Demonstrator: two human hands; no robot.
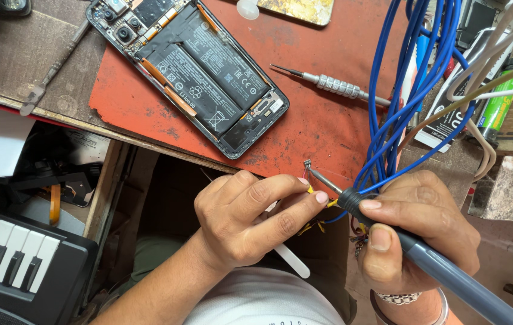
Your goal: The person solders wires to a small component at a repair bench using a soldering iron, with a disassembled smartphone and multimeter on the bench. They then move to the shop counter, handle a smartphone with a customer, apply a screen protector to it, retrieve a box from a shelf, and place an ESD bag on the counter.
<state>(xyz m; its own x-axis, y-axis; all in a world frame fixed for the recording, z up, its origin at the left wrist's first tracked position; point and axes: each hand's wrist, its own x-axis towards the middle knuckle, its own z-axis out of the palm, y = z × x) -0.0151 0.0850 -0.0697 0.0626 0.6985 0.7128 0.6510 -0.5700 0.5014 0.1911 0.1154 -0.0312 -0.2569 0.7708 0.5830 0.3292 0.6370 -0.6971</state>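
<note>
The right hand (416,232) grips a grey-blue soldering iron (389,225), its tip raised just beside the left hand (250,219), which pinches small yellow-sleeved wires (312,190). A slip could scorch those fingertips. Dangling blue cables (398,96) crowd above the right hand; an opened black smartphone (193,69) lies beyond on the red mat (323,129).

Opened phone (199,69) on red mat (323,129); screwdriver (335,86) beside it; blue cables (407,90) right; keyboard (9,253) lower left.
</note>
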